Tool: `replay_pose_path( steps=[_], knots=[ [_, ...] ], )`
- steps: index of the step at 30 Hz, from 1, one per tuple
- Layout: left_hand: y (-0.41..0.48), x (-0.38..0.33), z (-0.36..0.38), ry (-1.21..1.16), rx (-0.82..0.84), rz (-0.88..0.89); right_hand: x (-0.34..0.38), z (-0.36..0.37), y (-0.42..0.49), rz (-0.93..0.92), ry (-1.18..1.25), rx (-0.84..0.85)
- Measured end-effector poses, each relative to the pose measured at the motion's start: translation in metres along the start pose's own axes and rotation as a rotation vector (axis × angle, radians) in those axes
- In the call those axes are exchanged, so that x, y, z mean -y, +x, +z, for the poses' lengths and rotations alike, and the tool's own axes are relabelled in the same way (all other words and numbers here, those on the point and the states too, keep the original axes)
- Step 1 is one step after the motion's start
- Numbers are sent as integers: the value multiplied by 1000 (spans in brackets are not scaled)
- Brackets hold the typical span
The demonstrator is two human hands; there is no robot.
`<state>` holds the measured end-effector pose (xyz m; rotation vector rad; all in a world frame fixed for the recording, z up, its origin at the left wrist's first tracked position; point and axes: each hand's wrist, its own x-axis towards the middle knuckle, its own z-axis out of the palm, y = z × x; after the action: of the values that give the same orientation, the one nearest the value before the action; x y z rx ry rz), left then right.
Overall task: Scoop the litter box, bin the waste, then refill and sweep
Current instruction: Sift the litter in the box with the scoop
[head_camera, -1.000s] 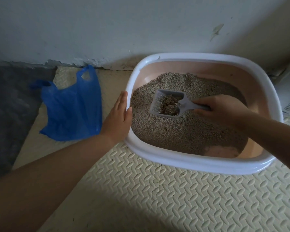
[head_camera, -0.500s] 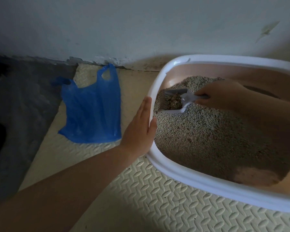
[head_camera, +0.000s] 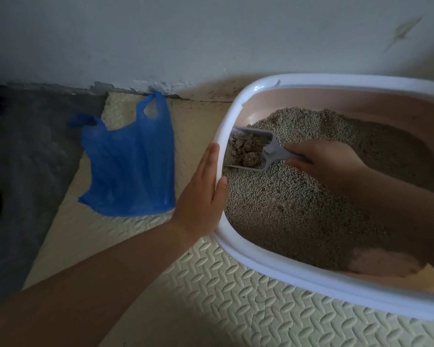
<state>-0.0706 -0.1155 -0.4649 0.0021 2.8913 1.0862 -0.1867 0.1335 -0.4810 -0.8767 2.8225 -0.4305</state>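
A litter box (head_camera: 268, 262) with a white rim and pink inside sits at the right, filled with grey litter (head_camera: 298, 201). My right hand (head_camera: 323, 162) grips the handle of a grey scoop (head_camera: 261, 151), which holds brown clumps and lies close to the box's left wall. My left hand (head_camera: 202, 194) rests flat against the outer left rim, thumb hooked over the edge. A blue plastic bag (head_camera: 130, 166) lies flat on the mat to the left of the box.
The box and bag lie on a cream textured foam mat (head_camera: 211, 309). A dark grey floor (head_camera: 23, 184) borders the mat on the left. A pale wall (head_camera: 186, 38) with a chipped base runs along the back.
The scoop with its clumps has moved left from the middle of the litter to the box's left wall. The view has shifted, so the box sits further right. My left hand stays on the rim.
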Motion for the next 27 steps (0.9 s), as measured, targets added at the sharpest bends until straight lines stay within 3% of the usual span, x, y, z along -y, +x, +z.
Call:
replay_pose_path(
  steps=[11,20,27],
  knots=[
    [0,0,-1,77,11,2,-2,-10,-18,39,153,-70],
    [-1,-3,-3,135,20,4,-26,-45,-105,91,68,-79],
    [0,-5,-5,168,34,-22,-36,-61,-142,52,37,-184]
  ],
)
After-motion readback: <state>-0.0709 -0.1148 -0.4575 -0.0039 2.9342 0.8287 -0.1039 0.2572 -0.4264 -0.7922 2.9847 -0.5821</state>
